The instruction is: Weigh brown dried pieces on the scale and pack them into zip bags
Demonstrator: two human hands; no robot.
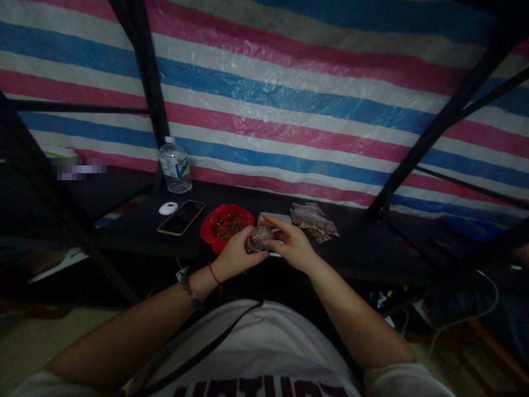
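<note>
Over the shelf, my left hand (pixel 239 252) is closed round a small clear plastic thing (pixel 261 237), either a little bag or a cup; I cannot tell which. From the other side, my right hand (pixel 296 245) has its fingers bent onto the same clear plastic. A flat pale device (pixel 285 217), which looks like a small scale, lies mostly hidden beneath both hands. Left of them sits a red plastic bag (pixel 205 230), spread like a dish, with small brown pieces (pixel 226 225) in it. Several small clear bags (pixel 316 221) of brown bits are piled to the right.
A phone (pixel 182 217), a white round object (pixel 168 208) and a clear plastic bottle (pixel 176 168) stand or lie at the left of the black shelf (pixel 355 242). Dark metal posts (pixel 151 82) and a striped plastic sheet (pixel 273 99) close off the back.
</note>
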